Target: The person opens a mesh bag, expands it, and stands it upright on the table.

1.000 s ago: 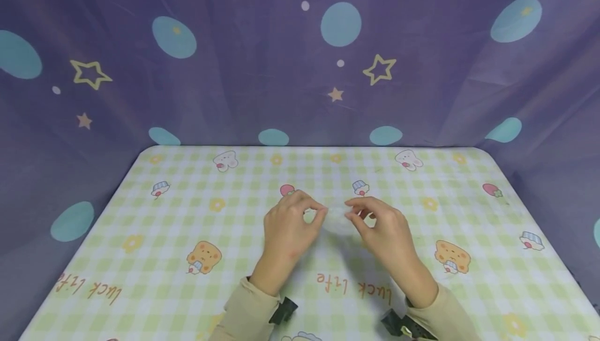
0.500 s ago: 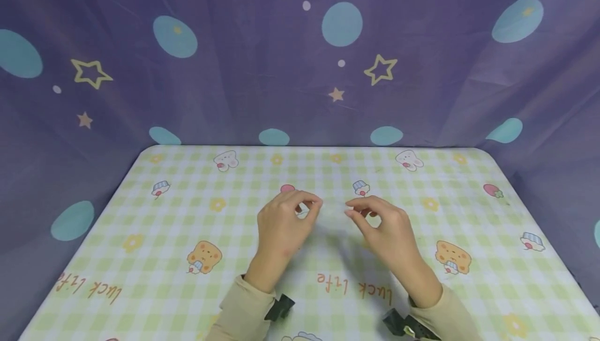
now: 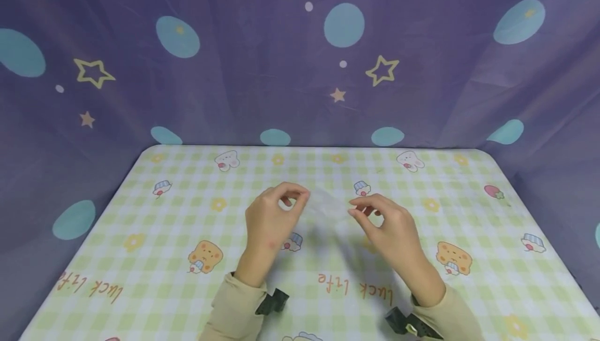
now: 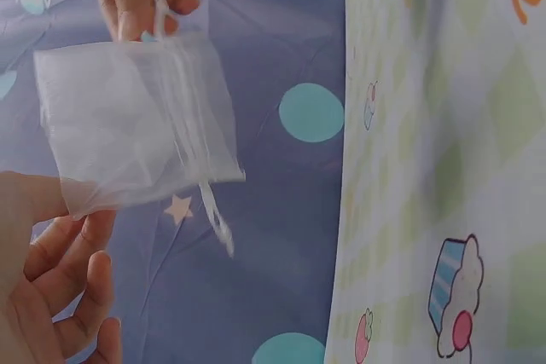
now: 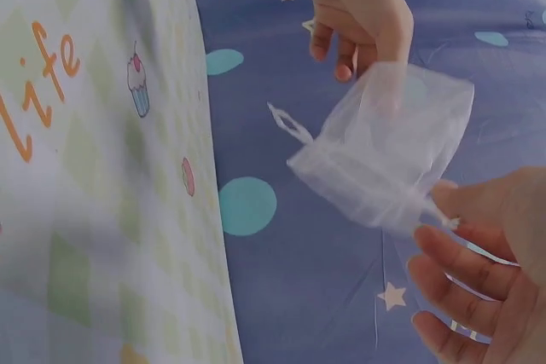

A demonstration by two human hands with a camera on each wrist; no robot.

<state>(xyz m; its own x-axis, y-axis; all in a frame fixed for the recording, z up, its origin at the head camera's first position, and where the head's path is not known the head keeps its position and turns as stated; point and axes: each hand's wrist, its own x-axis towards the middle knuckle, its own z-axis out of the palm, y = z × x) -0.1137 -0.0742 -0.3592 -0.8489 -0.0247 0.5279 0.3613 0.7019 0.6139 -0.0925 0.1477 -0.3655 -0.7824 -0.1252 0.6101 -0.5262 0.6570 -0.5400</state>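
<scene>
A small white sheer organza drawstring bag (image 3: 328, 206) is stretched between the two hands above the table, faint in the head view but plain in both wrist views. My left hand (image 3: 272, 221) pinches one corner of its plain end between thumb and fingers. On the other side, my right hand (image 3: 390, 229) pinches the drawstring where it leaves the bag's side, the thumb (image 5: 465, 202) over the cord. From the opposite side a free cord loop (image 4: 219, 232) sticks out. The gathered drawstring band crosses near one end of the bag, which looks flat.
A table (image 3: 159, 310) under a green-and-white checked cloth with cartoon prints lies below the hands. Behind and beside it hangs a purple curtain (image 3: 262, 91) with stars and blue dots. Dark wrist camera mounts (image 3: 274, 302) sit at both sleeves.
My left hand has moved left and slightly away from the body, widening the gap between the hands, and the bag now shows more spread out. My right hand has shifted only slightly right.
</scene>
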